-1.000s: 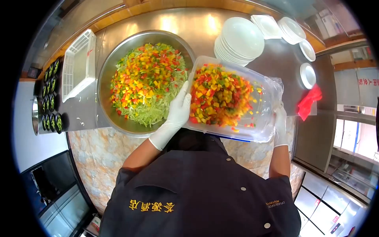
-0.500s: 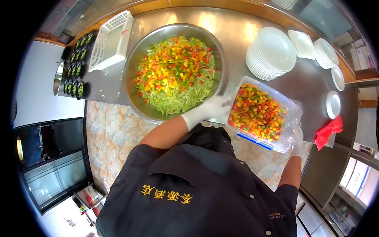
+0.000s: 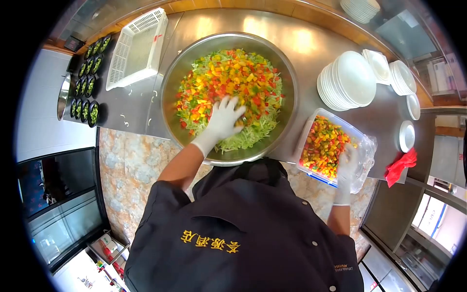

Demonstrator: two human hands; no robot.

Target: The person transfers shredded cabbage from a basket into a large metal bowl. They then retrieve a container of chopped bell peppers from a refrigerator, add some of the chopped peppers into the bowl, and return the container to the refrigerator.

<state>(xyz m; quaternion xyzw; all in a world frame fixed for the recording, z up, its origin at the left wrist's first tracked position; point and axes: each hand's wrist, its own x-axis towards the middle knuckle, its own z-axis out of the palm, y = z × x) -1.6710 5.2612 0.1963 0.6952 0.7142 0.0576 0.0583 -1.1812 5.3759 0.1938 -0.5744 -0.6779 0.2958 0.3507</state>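
Observation:
My left hand [image 3: 223, 122], in a white glove, reaches over the front of a large steel bowl [image 3: 293, 92] with its fingers spread. It touches the shredded green vegetable [image 3: 248, 136] and the diced red, yellow and green peppers [image 3: 233, 78] heaped on it. My right hand [image 3: 346, 168], also gloved, is over the right side of a clear plastic tub [image 3: 305, 127] with more diced peppers [image 3: 323, 146] inside. Its fingertips are blurred at the peppers, so what they hold cannot be made out. Thin plastic film [image 3: 365, 160] hangs at the tub's right end.
A tall stack of white plates [image 3: 352, 80] stands behind the tub, with smaller dishes [image 3: 401, 78] and a red cloth [image 3: 401, 167] to the right. A white basket [image 3: 138, 48] and several black cups of greens [image 3: 93, 114] are at the left of the steel counter [image 3: 138, 109].
The tub has moved right, away from the bowl, and now rests on the counter's front edge. My left hand has left the tub for the bowl. My right hand has shifted from its end to the peppers.

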